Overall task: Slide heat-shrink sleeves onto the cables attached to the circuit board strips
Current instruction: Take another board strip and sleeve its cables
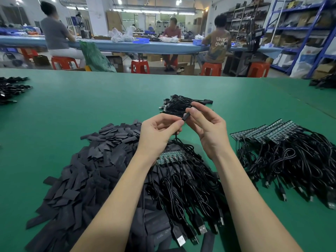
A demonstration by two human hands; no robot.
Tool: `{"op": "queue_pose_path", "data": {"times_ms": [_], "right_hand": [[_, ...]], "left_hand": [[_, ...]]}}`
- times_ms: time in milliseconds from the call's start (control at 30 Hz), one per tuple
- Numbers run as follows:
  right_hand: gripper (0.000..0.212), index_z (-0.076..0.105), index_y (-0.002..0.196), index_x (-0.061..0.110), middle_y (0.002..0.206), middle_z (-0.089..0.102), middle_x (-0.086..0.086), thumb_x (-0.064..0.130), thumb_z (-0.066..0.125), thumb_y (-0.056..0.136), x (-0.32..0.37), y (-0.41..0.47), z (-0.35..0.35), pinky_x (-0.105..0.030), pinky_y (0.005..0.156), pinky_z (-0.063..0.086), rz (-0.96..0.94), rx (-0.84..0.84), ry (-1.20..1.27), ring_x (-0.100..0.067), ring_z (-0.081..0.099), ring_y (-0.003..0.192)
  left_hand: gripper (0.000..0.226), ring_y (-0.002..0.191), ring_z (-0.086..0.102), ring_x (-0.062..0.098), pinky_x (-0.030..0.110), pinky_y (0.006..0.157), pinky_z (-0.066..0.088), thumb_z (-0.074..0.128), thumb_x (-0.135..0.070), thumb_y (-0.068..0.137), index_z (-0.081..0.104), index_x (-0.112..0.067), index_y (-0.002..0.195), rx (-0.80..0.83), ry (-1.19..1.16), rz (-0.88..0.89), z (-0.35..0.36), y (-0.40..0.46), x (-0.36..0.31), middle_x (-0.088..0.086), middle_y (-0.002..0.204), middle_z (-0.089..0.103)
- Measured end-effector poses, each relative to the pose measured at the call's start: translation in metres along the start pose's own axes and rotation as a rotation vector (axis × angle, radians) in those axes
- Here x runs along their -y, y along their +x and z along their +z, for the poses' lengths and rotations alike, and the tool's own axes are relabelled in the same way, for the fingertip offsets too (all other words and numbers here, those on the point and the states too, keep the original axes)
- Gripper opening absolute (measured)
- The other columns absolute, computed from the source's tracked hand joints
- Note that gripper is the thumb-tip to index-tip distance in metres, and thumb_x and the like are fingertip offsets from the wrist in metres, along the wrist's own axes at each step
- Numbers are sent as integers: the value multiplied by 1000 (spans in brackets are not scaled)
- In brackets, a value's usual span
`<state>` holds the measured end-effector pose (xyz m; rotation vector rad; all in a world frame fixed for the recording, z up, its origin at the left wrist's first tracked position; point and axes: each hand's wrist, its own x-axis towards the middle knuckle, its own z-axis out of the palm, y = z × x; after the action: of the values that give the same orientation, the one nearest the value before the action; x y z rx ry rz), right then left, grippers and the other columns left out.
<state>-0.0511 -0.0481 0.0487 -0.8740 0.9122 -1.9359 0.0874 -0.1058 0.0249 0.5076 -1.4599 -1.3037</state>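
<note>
Above the green table (76, 110), my left hand (158, 131) pinches the end of a black cable (179, 142) that runs down to a green circuit board strip (172, 157) lying below my wrists. My right hand (205, 128) pinches a short black heat-shrink sleeve (186, 116) at that cable's tip, thumb and forefinger round it. The two hands meet fingertip to fingertip. A large heap of flat black sleeves (87, 171) spreads at the left. The strip's other cables (190, 193) with USB plugs fan out toward me.
A stack of board strips with tangled cables (283, 151) lies at the right. A bundle of cables (180, 104) sits just beyond my hands. More cable piles lie at the far left (11, 88) and far right (325, 81) edges. People sit at benches behind.
</note>
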Motion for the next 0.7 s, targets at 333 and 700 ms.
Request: {"op": "queue_pose_path", "data": {"times_ms": [333,700], "right_hand": [[29,75,99,11,94,76,-12,13,80,70,-3,1,1,-27,81,58,4,-13,36,-20,71,86],[17,76,99,8,94,76,-10,0,75,84,-10,2,4,-28,83,58,41,-69,67,-18,71,87]], "left_hand": [[16,69,68,14,22,71,55,81,-7,83,80,-22,80,9,17,3,1,-1,-3,5,72,74],[14,68,67,14,23,71,55,83,-11,82,80,-24,79,-5,37,-6,-3,-1,2,4,71,74]]}}
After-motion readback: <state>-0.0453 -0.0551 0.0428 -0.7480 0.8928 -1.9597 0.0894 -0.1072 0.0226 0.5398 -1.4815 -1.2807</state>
